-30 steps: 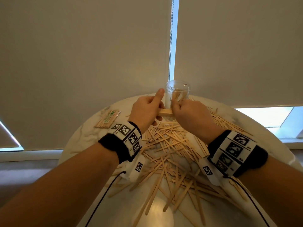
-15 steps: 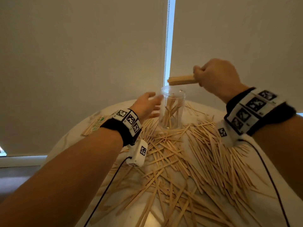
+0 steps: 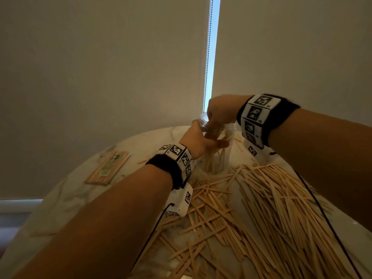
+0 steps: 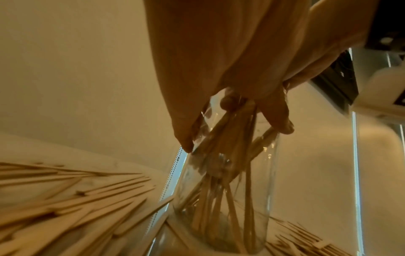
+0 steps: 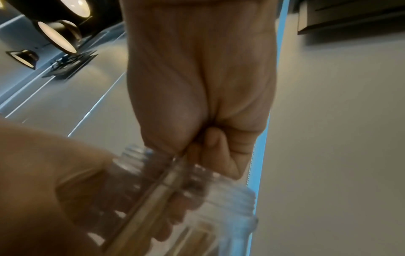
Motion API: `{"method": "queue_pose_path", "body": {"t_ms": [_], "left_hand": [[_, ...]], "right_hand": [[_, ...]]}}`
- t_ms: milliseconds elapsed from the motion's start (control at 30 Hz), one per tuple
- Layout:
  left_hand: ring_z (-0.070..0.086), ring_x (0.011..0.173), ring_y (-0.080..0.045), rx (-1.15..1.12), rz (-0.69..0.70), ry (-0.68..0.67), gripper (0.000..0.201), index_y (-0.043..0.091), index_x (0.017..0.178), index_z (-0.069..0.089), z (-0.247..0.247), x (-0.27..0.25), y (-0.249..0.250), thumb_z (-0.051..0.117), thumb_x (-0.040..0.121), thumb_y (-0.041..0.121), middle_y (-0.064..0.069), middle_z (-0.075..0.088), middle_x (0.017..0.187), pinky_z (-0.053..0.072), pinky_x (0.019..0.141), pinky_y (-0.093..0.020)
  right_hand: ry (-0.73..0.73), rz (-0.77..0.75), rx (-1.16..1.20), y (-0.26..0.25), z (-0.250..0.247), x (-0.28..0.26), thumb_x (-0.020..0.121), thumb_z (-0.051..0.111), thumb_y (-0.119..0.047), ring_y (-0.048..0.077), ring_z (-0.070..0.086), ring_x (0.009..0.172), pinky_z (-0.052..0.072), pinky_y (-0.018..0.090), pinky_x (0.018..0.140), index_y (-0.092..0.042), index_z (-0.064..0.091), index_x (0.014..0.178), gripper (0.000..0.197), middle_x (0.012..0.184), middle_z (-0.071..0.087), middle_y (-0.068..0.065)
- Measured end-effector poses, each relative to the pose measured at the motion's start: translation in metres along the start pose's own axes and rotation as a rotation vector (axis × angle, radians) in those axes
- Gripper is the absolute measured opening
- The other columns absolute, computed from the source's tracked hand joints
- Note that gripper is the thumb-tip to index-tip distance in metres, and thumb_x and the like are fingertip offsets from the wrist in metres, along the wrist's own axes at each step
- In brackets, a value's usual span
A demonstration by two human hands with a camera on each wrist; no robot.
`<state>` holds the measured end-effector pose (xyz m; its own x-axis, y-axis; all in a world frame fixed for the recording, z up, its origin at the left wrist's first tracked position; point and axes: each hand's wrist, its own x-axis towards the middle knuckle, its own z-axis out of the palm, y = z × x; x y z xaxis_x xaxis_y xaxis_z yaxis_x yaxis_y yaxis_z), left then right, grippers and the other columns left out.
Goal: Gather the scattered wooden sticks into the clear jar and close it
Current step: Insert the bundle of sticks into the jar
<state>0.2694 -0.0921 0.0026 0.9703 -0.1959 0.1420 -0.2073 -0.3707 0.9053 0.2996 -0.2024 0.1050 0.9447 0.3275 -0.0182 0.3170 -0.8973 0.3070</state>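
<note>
right hand (image 3: 220,110) fingers hidden in jar (image 3: 218,150) mouth, sticks (image 5: 153,199) blurred

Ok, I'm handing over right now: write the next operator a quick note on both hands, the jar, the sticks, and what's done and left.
Left hand: grips the clear jar near its top, steadying it on the table.
Right hand: at the jar's mouth, fingers curled round a bundle of sticks going in.
Done: some sticks already stand in the jar.
Left: most sticks lie scattered on the table, plus a wrapped pack at the left. The jar is open; no lid in view.
</note>
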Motion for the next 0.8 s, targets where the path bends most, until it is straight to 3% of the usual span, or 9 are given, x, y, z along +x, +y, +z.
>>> {"method": "queue_pose_path", "body": {"t_ms": [100,233,300,433,533,600,667,733,800], "left_hand": [[0.059,0.114,-0.015,0.089,-0.024,0.004,0.109,0.025,0.140,0.042,0.000,0.000,-0.002,0.091,0.049,0.061,0.007,0.061,0.128,0.053,0.096,-0.041],[0.063,0.110,-0.017,0.134,-0.017,0.015,0.103,0.024,0.140,0.043,0.000,0.016,-0.018,0.086,0.057,0.066,0.007,0.065,0.125,0.055,0.094,-0.044],[0.062,0.111,-0.016,0.159,-0.004,0.020,0.102,0.024,0.139,0.045,0.000,0.009,-0.010,0.087,0.056,0.067,0.008,0.063,0.126,0.053,0.096,-0.043],[0.063,0.105,-0.010,0.078,0.035,0.026,0.083,0.017,0.136,0.048,-0.002,-0.004,-0.001,0.090,0.068,0.038,0.005,0.066,0.120,0.052,0.091,-0.031],[0.069,0.103,-0.010,0.110,0.064,-0.027,0.076,0.018,0.128,0.061,-0.001,-0.007,-0.001,0.090,0.064,0.049,0.004,0.073,0.113,0.056,0.094,-0.037],[0.066,0.111,-0.012,0.188,0.003,-0.017,0.101,0.020,0.137,0.054,-0.004,-0.009,-0.005,0.086,0.055,0.069,0.005,0.069,0.124,0.053,0.100,-0.039],[0.058,0.124,-0.021,0.357,-0.063,0.003,0.124,0.017,0.150,0.039,-0.010,-0.022,-0.002,0.081,0.051,0.079,0.000,0.059,0.139,0.048,0.105,-0.041],[0.053,0.130,-0.027,0.536,-0.142,-0.058,0.113,0.009,0.151,0.038,-0.019,-0.037,0.001,0.077,0.066,0.073,-0.008,0.053,0.145,0.044,0.108,-0.041],[0.056,0.126,-0.026,0.653,-0.174,-0.115,0.090,0.007,0.143,0.051,-0.029,-0.059,0.008,0.071,0.078,0.066,-0.009,0.057,0.142,0.043,0.104,-0.035]], "right_hand": [[-0.129,-0.061,-0.154,-0.002,0.002,0.002,0.097,0.062,-0.023,0.019,0.055,0.088,0.047,0.030,0.082,-0.008,0.070,0.111,0.023,0.109,0.069,0.007],[-0.114,-0.118,-0.200,0.000,-0.005,-0.010,0.094,0.057,-0.007,0.024,0.058,0.094,0.044,0.030,0.081,-0.007,0.071,0.117,0.026,0.116,0.068,0.011],[-0.087,-0.114,-0.169,-0.001,-0.006,-0.012,0.097,0.053,-0.012,0.026,0.060,0.095,0.045,0.029,0.082,-0.006,0.071,0.115,0.026,0.114,0.069,0.010],[-0.065,-0.062,0.075,0.005,-0.012,-0.019,0.101,0.048,-0.037,0.025,0.066,0.092,0.053,0.036,0.086,-0.008,0.072,0.103,0.037,0.097,0.070,0.007],[0.130,-0.018,0.267,0.018,-0.020,-0.036,0.096,0.058,-0.037,0.019,0.062,0.087,0.047,0.033,0.081,-0.014,0.075,0.106,0.030,0.090,0.068,-0.002],[0.271,0.022,0.391,0.024,-0.021,-0.052,0.094,0.059,-0.031,0.011,0.064,0.079,0.050,0.031,0.082,-0.016,0.078,0.096,0.024,0.084,0.071,-0.005],[0.323,0.078,0.449,0.027,-0.020,-0.077,0.093,0.057,-0.027,0.002,0.059,0.066,0.049,0.025,0.070,-0.016,0.077,0.086,0.025,0.080,0.073,-0.004],[0.304,0.124,0.466,0.031,-0.014,-0.105,0.094,0.057,-0.028,0.003,0.059,0.063,0.046,0.022,0.062,-0.014,0.076,0.084,0.027,0.078,0.074,-0.002],[0.205,0.163,0.467,0.031,-0.004,-0.134,0.096,0.058,-0.034,0.011,0.064,0.066,0.052,0.028,0.065,-0.012,0.075,0.085,0.029,0.079,0.074,0.001]]}}
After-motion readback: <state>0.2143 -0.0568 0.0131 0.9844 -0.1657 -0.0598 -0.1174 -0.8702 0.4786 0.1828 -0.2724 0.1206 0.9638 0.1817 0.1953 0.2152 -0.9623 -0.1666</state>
